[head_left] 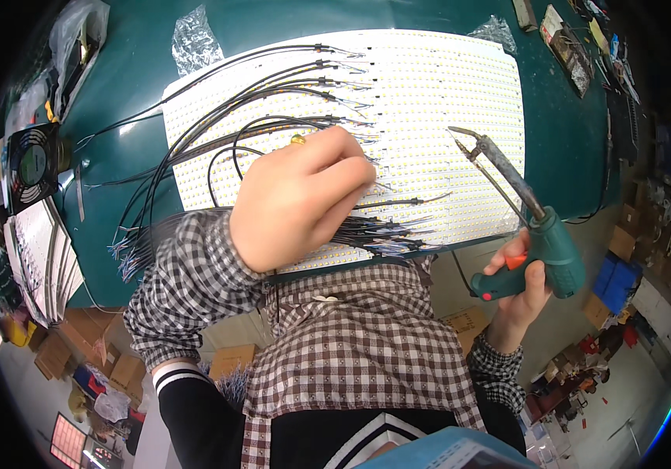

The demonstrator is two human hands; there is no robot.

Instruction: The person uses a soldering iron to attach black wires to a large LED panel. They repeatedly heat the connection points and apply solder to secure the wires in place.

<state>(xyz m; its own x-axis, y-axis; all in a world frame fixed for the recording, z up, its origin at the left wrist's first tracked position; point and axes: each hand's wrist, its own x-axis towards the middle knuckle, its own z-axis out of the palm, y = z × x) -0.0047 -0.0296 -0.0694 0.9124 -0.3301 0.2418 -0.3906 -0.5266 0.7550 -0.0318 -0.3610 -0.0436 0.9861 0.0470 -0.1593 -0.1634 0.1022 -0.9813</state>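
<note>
A white panel of LED strips (453, 94), dotted with small yellow chips, lies on the green table. Thin black cables (261, 70) with stripped coloured ends run in from the left and stop in a row near its middle. My left hand (300, 199) is closed above the panel, thumb and fingers pinched together at a cable; fine wire ends stick out past the fingertips. My right hand (519, 289) grips a green soldering gun (556, 250) with a red trigger at the panel's right. Its metal tip (460, 133) hovers over the panel, pointing up and left.
A bundle of loose cables (382, 234) lies along the panel's near edge. At the left stand a small black fan (32, 168) and a stack of white strips (42, 254). Clear tape (196, 39) covers the panel's far left corner. Tools (566, 47) lie at the far right.
</note>
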